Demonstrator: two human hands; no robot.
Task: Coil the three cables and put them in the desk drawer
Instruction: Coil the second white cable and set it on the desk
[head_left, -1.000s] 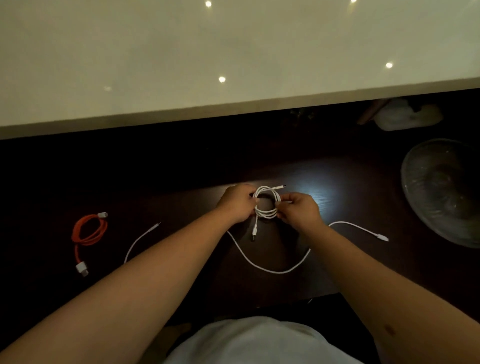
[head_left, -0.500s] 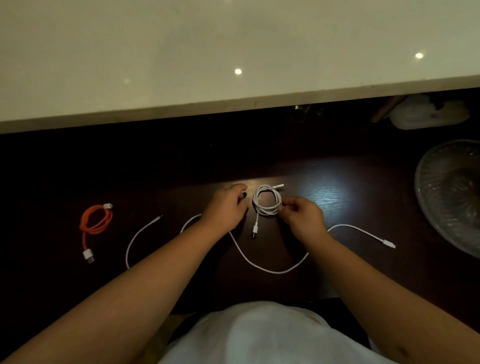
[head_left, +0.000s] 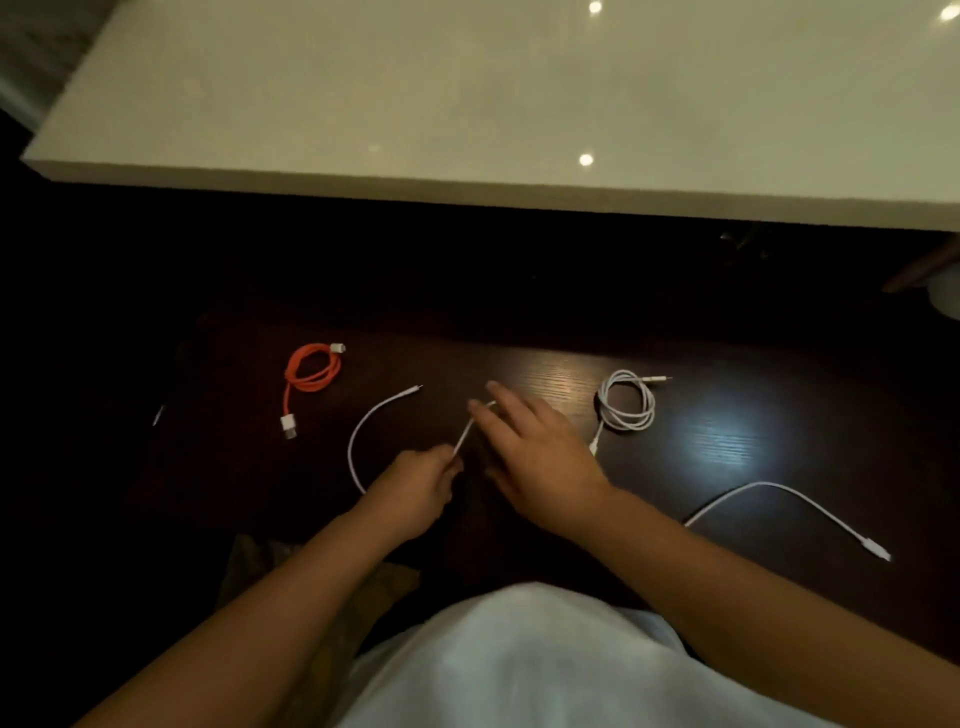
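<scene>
Dark wood desk (head_left: 727, 441), dim light, one glare patch right of centre.

Orange cable (head_left: 310, 371): coiled, lying far left on the desk, one white plug trailing toward the near edge. Untouched.

Coiled white cable (head_left: 626, 400): loose coil right of centre, one plug pointing right, the other hanging toward the near side. Lies free, just right of the right hand, not touching it.

Long white cable (head_left: 363, 441): uncoiled. One end arcs left of the hands with its plug pointing up-right; the other end shows right of the right forearm, curving out to a plug near the desk's right front. The middle is hidden under the hands and arms.

Left hand (head_left: 415, 486): clenched, pinching a short straight run of the long white cable that rises up-right from its fingertips.

Right hand (head_left: 535, 457): fingers extended and spread, motion-blurred, fingertips at the upper end of that same run. Whether it grips the cable: cannot tell.
</scene>
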